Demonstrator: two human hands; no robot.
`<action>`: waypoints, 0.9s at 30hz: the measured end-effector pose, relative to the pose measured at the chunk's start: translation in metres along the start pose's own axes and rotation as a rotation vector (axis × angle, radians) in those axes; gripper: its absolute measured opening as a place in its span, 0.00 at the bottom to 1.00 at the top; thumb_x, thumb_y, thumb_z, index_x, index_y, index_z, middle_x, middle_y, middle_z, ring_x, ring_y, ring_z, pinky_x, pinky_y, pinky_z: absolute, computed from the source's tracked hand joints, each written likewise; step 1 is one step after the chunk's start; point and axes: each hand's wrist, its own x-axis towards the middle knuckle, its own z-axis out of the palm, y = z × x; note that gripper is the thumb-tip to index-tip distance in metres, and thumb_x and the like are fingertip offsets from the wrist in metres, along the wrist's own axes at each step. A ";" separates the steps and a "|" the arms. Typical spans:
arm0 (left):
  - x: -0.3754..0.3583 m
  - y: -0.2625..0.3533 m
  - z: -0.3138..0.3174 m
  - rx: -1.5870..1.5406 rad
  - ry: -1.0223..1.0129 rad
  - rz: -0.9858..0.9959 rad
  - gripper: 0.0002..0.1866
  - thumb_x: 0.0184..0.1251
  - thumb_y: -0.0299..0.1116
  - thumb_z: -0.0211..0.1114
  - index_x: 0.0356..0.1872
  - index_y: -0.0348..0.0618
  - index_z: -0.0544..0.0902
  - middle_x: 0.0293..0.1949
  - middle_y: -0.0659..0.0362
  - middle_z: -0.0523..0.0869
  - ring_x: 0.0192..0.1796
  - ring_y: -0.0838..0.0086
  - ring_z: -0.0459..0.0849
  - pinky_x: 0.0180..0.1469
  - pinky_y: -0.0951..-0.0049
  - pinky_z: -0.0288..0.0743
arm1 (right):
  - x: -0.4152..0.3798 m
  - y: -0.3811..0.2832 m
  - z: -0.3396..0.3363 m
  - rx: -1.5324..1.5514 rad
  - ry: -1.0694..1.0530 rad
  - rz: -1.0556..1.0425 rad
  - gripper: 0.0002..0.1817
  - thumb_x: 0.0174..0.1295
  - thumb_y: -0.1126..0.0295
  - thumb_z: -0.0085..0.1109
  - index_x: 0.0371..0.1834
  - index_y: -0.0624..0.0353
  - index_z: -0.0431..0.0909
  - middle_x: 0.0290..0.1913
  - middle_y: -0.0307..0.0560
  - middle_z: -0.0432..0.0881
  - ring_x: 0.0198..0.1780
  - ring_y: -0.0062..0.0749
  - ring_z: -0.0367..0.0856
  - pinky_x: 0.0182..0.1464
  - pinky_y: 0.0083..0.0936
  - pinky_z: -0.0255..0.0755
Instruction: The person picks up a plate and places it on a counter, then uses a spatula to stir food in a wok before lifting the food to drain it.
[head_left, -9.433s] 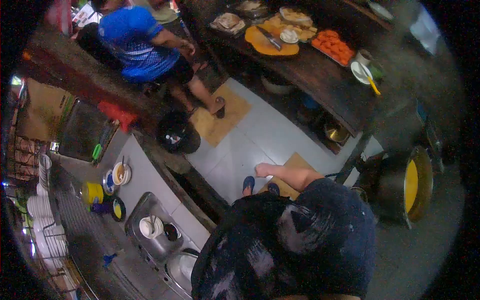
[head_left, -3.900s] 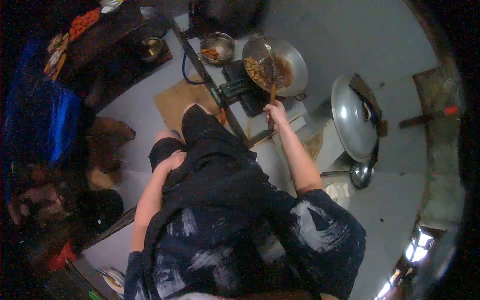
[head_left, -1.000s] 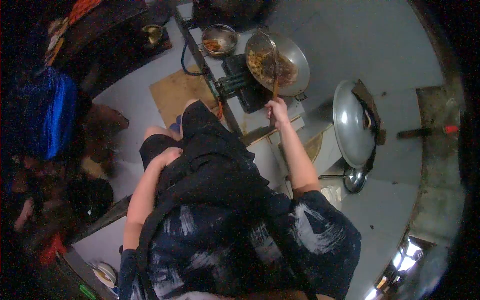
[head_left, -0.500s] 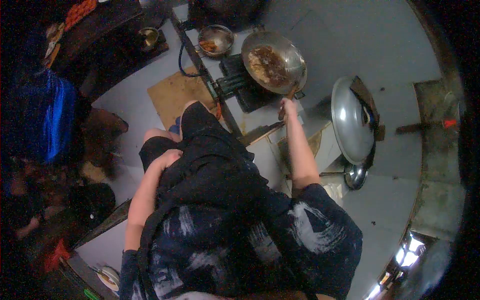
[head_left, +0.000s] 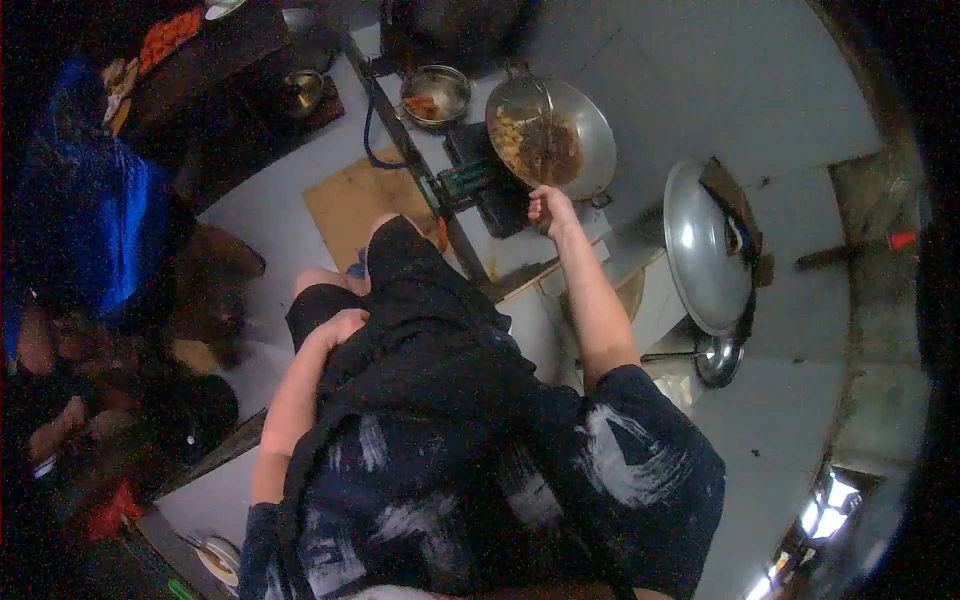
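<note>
My right hand [head_left: 553, 210] is closed round the handle of a skimmer, at the near rim of a large metal wok [head_left: 597, 150]. The round, thin-rimmed head of the skimmer [head_left: 547, 108] lies inside the wok, over brown liquid and yellowish food pieces [head_left: 510, 140]. Most of the handle is covered by my fist. My left hand [head_left: 345, 325] rests on my thigh in black shorts, holding nothing that I can see; its fingertips are partly hidden. Beneath the wok is a dark burner stand [head_left: 490, 185]. A metal bowl [head_left: 436, 95] with orange-brown pieces stands left of the wok.
A large domed lid [head_left: 700, 245] leans at the right, with a ladle [head_left: 718, 360] below it. Cardboard [head_left: 345, 205] lies on the floor ahead. Another person's arm [head_left: 65, 425] shows at far left, near a blue cloth [head_left: 125, 230]. A bowl [head_left: 218, 560] sits lower left.
My right hand has moved left and slightly up in the view, and the skimmer's round head now shows in the wok. My left hand stays on my thigh. The view has shifted slightly.
</note>
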 end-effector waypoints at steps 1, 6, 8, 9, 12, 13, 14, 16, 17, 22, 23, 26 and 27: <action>0.002 -0.003 0.002 -0.020 -0.019 -0.002 0.21 0.47 0.44 0.55 0.38 0.38 0.78 0.40 0.43 0.79 0.46 0.52 0.76 0.45 0.59 0.69 | -0.006 0.001 0.005 -0.063 0.010 -0.043 0.08 0.48 0.76 0.50 0.17 0.57 0.61 0.13 0.37 0.61 0.13 0.21 0.60 0.14 0.19 0.57; -0.004 0.005 -0.001 -0.018 -0.047 -0.042 0.21 0.47 0.44 0.55 0.38 0.38 0.78 0.39 0.43 0.79 0.45 0.52 0.77 0.45 0.59 0.69 | -0.036 0.006 0.014 -0.245 0.081 -0.190 0.05 0.47 0.78 0.50 0.22 0.61 0.64 0.13 0.38 0.62 0.13 0.21 0.61 0.14 0.21 0.57; -0.005 0.008 -0.003 -0.026 -0.046 -0.020 0.21 0.47 0.44 0.55 0.38 0.38 0.78 0.39 0.43 0.79 0.45 0.52 0.77 0.44 0.59 0.69 | -0.042 0.013 0.013 -0.302 0.125 -0.241 0.05 0.46 0.78 0.50 0.25 0.61 0.65 0.14 0.38 0.63 0.13 0.22 0.62 0.14 0.21 0.57; -0.003 0.006 -0.003 0.005 -0.024 -0.016 0.21 0.48 0.44 0.54 0.37 0.38 0.78 0.39 0.43 0.79 0.44 0.51 0.77 0.44 0.59 0.69 | -0.045 0.017 0.013 -0.348 0.156 -0.288 0.06 0.46 0.79 0.50 0.28 0.61 0.65 0.14 0.38 0.63 0.13 0.22 0.61 0.14 0.22 0.57; -0.003 0.007 -0.004 0.021 -0.006 0.003 0.20 0.49 0.43 0.54 0.36 0.37 0.78 0.38 0.43 0.79 0.44 0.51 0.76 0.44 0.58 0.69 | -0.063 0.020 0.015 -0.334 0.218 -0.274 0.11 0.46 0.80 0.49 0.34 0.61 0.63 0.16 0.39 0.64 0.12 0.23 0.61 0.14 0.23 0.57; -0.003 0.008 -0.003 0.006 -0.004 0.014 0.19 0.49 0.43 0.54 0.35 0.37 0.78 0.37 0.43 0.79 0.43 0.50 0.76 0.44 0.58 0.69 | -0.062 0.020 0.008 -0.293 0.162 -0.223 0.11 0.45 0.80 0.50 0.34 0.61 0.63 0.16 0.39 0.64 0.12 0.22 0.60 0.14 0.23 0.57; -0.002 0.004 -0.002 0.006 -0.006 0.014 0.19 0.49 0.43 0.54 0.35 0.37 0.78 0.37 0.43 0.79 0.43 0.50 0.76 0.44 0.58 0.69 | -0.061 0.020 0.001 -0.252 0.105 -0.173 0.11 0.45 0.80 0.50 0.34 0.61 0.63 0.16 0.39 0.64 0.12 0.22 0.60 0.14 0.23 0.57; 0.001 -0.008 0.002 -0.005 0.044 0.070 0.19 0.49 0.43 0.54 0.34 0.36 0.79 0.36 0.42 0.79 0.42 0.50 0.76 0.43 0.58 0.69 | -0.043 0.023 -0.025 -0.298 0.120 -0.142 0.20 0.43 0.79 0.52 0.43 0.63 0.61 0.17 0.42 0.67 0.13 0.25 0.63 0.15 0.25 0.61; 0.001 -0.010 0.003 -0.007 0.043 0.068 0.19 0.49 0.43 0.54 0.34 0.36 0.79 0.36 0.42 0.79 0.42 0.50 0.76 0.43 0.58 0.69 | -0.039 0.023 -0.030 -0.343 0.133 -0.109 0.30 0.42 0.78 0.54 0.52 0.65 0.58 0.19 0.45 0.70 0.14 0.27 0.67 0.15 0.27 0.64; -0.006 0.011 -0.008 0.092 0.022 0.136 0.20 0.49 0.44 0.53 0.32 0.36 0.79 0.36 0.43 0.79 0.42 0.51 0.77 0.42 0.59 0.70 | 0.002 0.026 -0.040 -0.399 0.513 -0.417 0.08 0.43 0.77 0.52 0.28 0.63 0.67 0.18 0.42 0.67 0.13 0.27 0.63 0.14 0.26 0.60; -0.008 0.016 -0.010 0.091 0.018 0.137 0.20 0.49 0.44 0.53 0.32 0.36 0.79 0.36 0.43 0.79 0.42 0.51 0.77 0.42 0.59 0.70 | 0.010 0.020 -0.046 -0.394 0.540 -0.424 0.06 0.43 0.76 0.52 0.26 0.62 0.68 0.17 0.43 0.68 0.13 0.27 0.64 0.15 0.26 0.61; -0.005 0.013 -0.006 -0.013 -0.020 0.024 0.20 0.49 0.45 0.53 0.31 0.36 0.79 0.36 0.43 0.79 0.42 0.51 0.76 0.42 0.58 0.69 | 0.078 -0.001 -0.091 -0.422 0.593 -0.412 0.03 0.44 0.75 0.52 0.21 0.62 0.70 0.16 0.43 0.69 0.13 0.27 0.64 0.16 0.26 0.62; 0.003 -0.006 0.002 0.039 0.052 0.105 0.20 0.48 0.46 0.53 0.30 0.36 0.79 0.35 0.43 0.79 0.42 0.50 0.76 0.42 0.57 0.69 | 0.095 -0.003 -0.101 -0.457 0.619 -0.392 0.03 0.44 0.75 0.52 0.19 0.61 0.70 0.15 0.43 0.69 0.13 0.27 0.65 0.17 0.26 0.63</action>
